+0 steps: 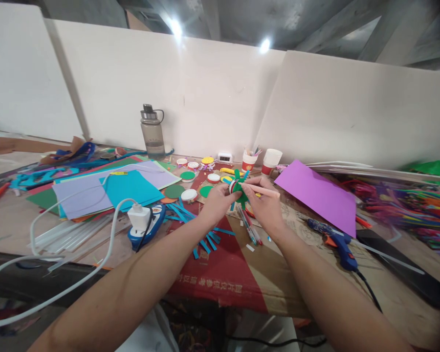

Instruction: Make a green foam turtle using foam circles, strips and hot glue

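Near the middle of the table, my left hand (218,200) is closed on a small green paper craft (241,192) with a round white-and-red lid at its left side. My right hand (267,204) holds a pale pink pen-like stick (263,190), its tip at the green craft. Blue paper strips (209,239) lie below my left hand. Several pens (250,227) rest on the cardboard under the craft. Round lids, one of them white (189,195), and green paper discs (173,190) are scattered left of my hands.
A bottle (153,134) and paper cups (271,160) stand at the back. Coloured sheets (132,188) and a blue power strip (146,230) are left; a purple sheet (320,195), a glue gun (339,244), a black object (403,266) and pipe cleaners (421,210) are right.
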Available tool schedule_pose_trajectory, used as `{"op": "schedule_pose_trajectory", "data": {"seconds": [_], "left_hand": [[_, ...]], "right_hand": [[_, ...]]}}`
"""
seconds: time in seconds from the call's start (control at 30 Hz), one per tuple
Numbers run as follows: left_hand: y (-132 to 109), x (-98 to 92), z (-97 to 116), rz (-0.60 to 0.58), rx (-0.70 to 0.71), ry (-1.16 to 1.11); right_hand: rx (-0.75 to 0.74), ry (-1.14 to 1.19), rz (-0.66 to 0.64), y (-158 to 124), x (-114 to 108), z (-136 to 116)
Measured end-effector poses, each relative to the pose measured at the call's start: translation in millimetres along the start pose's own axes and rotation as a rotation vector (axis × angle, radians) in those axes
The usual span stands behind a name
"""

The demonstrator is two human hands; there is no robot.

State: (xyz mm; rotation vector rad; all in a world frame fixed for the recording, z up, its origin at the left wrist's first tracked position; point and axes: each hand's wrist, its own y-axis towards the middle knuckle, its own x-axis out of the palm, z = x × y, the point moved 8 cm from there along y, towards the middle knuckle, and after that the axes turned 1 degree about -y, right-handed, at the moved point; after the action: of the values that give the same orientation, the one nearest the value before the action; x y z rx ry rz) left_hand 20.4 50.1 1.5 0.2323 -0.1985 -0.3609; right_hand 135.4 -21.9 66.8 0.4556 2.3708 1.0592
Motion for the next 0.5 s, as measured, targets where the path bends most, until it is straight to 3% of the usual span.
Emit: {"op": "schedule_pose_trajectory", "data": {"seconds": [0.5], "left_hand": [[-2.9, 4.7, 4.9, -0.026, 0.014, -0.029]], "right_hand": [[0.058, 0.040, 0.060, 1.2, -7.0, 3.4]]}}
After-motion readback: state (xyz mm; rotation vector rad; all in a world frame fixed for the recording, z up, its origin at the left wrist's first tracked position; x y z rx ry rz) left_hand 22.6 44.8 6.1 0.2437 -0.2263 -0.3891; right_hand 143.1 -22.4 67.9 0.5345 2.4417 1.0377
